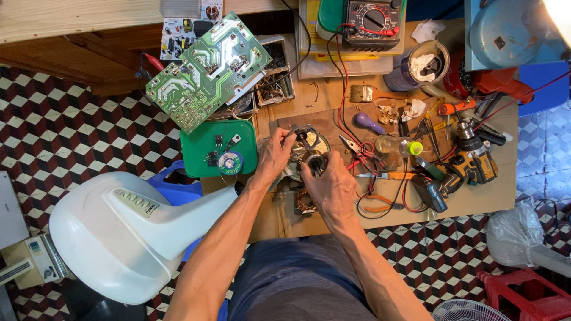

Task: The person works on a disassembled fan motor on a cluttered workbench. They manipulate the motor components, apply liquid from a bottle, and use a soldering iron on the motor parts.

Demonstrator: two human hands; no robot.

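Two hands gripping small metal motor assembly (310, 153) at middle of cluttered wooden bench (499, 190). Left hand (275, 156) pinching rim at upper left, fingers narrow. Right hand (326, 184) wrapping around lower body, fingers closed on it. Assembly looking rigid, dense, probably heavy for size; bare metal possibly slick. Shaft and any thin wires likely delicate, so housing rim seeming safer holding place. Green circuit board (208, 71) lying well apart, upper left; cordless drill (476, 157) lying at right.

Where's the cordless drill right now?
In the head view, the cordless drill lies at the table's right side, beyond the right hand, beside the pliers.
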